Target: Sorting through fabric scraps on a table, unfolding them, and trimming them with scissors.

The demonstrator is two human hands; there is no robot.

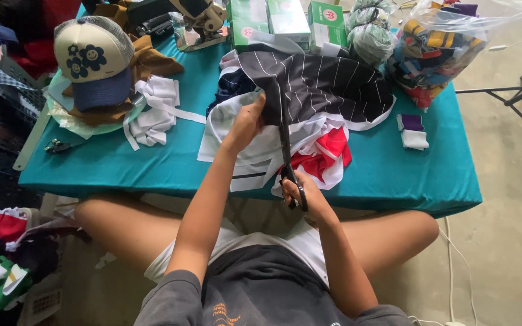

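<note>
My left hand (246, 124) grips the near edge of a black fabric piece with thin white stripes (327, 81) that lies on a pile of white and red cloth (324, 154). My right hand (303, 196) holds black-handled scissors (286, 151), whose blades point away from me and reach up into the striped fabric just right of my left hand. Both hands work over the front middle of a low table with a teal cover (388, 175). My bare knees show on either side below the table edge.
A cream and navy cap (95, 60) rests on brown cloth at the back left, with white fabric strips (155, 111) beside it. Green boxes (288, 21), yarn and a clear bag of coloured scraps (439, 48) stand at the back. Small folded pieces (413, 131) lie at right.
</note>
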